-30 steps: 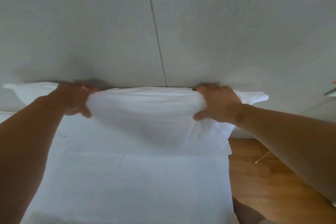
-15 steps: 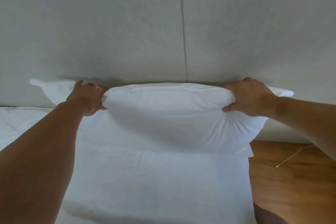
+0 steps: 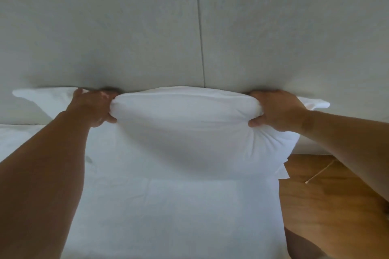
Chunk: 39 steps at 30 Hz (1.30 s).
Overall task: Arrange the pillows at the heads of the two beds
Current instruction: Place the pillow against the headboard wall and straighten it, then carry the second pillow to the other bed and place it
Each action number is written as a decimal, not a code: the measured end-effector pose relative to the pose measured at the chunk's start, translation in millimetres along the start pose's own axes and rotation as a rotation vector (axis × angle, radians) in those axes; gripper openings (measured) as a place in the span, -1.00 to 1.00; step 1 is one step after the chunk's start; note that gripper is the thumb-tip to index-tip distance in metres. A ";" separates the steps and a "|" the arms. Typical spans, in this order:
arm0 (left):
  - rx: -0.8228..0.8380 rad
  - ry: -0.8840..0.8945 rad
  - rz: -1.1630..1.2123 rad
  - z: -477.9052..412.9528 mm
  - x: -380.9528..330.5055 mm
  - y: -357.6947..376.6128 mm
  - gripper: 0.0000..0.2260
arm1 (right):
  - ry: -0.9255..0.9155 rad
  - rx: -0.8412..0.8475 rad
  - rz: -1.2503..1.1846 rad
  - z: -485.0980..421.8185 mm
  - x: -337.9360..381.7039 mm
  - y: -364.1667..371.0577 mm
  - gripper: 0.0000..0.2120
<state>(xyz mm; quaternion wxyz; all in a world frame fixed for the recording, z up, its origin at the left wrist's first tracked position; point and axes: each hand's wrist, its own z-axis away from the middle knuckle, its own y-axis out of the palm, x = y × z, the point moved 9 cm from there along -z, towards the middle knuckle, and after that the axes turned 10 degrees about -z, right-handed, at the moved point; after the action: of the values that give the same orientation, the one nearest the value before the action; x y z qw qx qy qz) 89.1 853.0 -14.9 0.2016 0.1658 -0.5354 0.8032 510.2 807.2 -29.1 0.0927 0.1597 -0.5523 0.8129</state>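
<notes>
Pillow (image 3: pixel 185 124) on bed (image 3: pixel 172 212) against headboard (image 3: pixel 147 27), floor (image 3: pixel 328 206) to the right.

Soft, even daylight filled the frame, moderately bright and without glare. The plump white fabric pillow (image 3: pixel 185 124) threw a diffuse grey shadow onto the white bed sheet (image 3: pixel 168 206) below it, and a darker shadow pooled on the pale grey padded headboard (image 3: pixel 126 27) behind its top edge. Wide-angle distortion bowed the edges; detail looked slightly soft throughout.

A white pillow (image 3: pixel 185 124) stands at the head edge of the bed (image 3: pixel 168 216), against the grey headboard (image 3: pixel 147 27). The left hand (image 3: pixel 92 107) and right hand (image 3: pixel 275 109) pinch its upper corners.
</notes>
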 end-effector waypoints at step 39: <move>0.149 -0.691 1.428 453.3 -182.8 134.2 -0.39 | -0.554 0.471 -0.146 165.9 21.1 69.7 -0.41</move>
<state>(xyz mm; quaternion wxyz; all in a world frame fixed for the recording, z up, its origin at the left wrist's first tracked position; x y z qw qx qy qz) 202.6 359.7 -41.1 -0.5509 0.0355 -0.4895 0.6750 493.8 626.8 -25.7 -0.0418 0.4299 -0.3415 0.8348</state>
